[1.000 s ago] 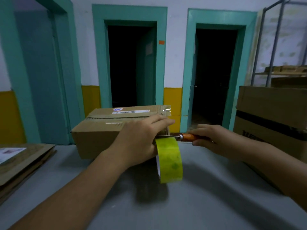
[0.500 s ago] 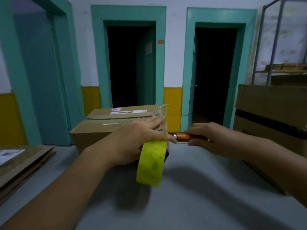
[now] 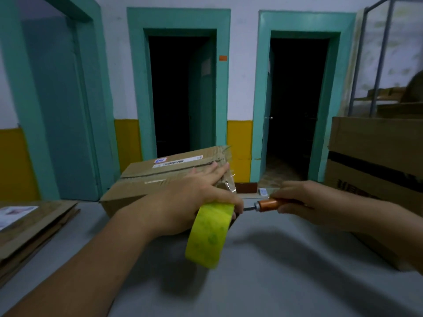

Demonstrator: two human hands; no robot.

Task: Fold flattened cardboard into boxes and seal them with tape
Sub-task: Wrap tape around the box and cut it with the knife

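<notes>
The left hand (image 3: 192, 202) lies across the right end of the cardboard box (image 3: 146, 186). Its fingers are straight and pressed flat on the box's top, apparently to pin down the tape just laid there. Its thumb hooks over the upper edge of the yellow-green tape roll (image 3: 210, 234), which hangs on edge against the box's near right corner. Holding the roll this way probably keeps the short, crinkled clear strip (image 3: 230, 184) between roll and box taut enough to sever. The right hand (image 3: 304, 202), just to the right of the box and apart from the left, is clamped around the orange handle of a knife (image 3: 272, 204). The metal end points left at that strip. The blade tip is hidden behind the left thumb, so whether it already touches the tape cannot be told. The box itself is folded up and closed, with a white label (image 3: 177, 161) on its top. It is tilted, its right end raised, perhaps to expose the corner for cutting. It rests on a grey table (image 3: 274, 282). Well to the left of the box lies a stack of flattened cardboard (image 3: 34, 223), likely the supply for later boxes. To the right of the box stands a large brown carton (image 3: 377, 161), and behind the box two dark doorways open in the wall. Judging by this, the sealing of this box is nearly done, with only the cut remaining.
</notes>
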